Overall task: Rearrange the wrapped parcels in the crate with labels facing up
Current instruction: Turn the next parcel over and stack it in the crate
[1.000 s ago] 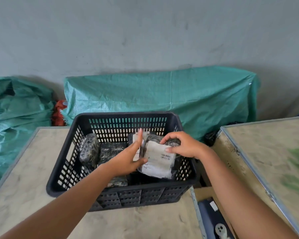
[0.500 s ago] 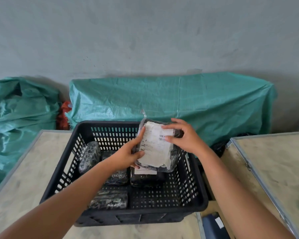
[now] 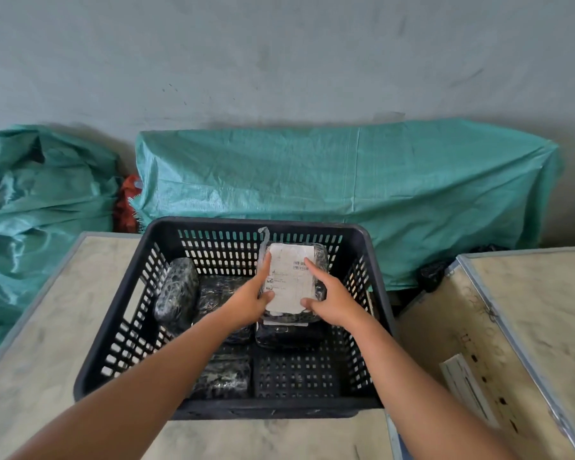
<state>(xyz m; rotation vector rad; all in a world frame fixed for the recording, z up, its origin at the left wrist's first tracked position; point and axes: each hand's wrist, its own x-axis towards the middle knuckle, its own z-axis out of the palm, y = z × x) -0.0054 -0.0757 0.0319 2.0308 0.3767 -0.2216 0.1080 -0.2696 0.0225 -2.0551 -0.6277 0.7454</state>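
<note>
A crumpled, glossy green woven tarpaulin heap (image 3: pixel 30 207) is lying far left of the black perforated plastic crate (image 3: pixel 160 327), its left side cut off by the frame. A pale, scuffed tabletop with a metal edge (image 3: pixel 47 327) is carrying the crate. Behind the crate a second green woven tarpaulin (image 3: pixel 346 194) is draping flat over something boxy and hidden, with a scrap of red material (image 3: pixel 125 207) showing at its left end, too small to identify.

Inside the crate, at its left wall, a dark mottled parcel wrapped in shiny film (image 3: pixel 176 293) is standing on edge, rounded at the corners. Right of it more dark wrapped parcels (image 3: pixel 224 376) are lying flat, partly covered by the left forearm. The left hand (image 3: pixel 249 302) is curling half closed around the left edge of a clear-film-wrapped dark parcel with a white paper label (image 3: pixel 291 277), thumb lying on the label. The label is facing up, its print too blurred to read. This parcel is sitting in the crate's far right part, atop another dark parcel (image 3: pixel 289 336) whose label edge is peeking out. The right hand (image 3: pixel 332 302) is gripping the right edge likewise, forefinger stretched over the label.

Right of the crate, another pale metal-framed panel (image 3: pixel 528 327) is running out of frame, with a blurred white strip (image 3: pixel 468 386) lying on it.
</note>
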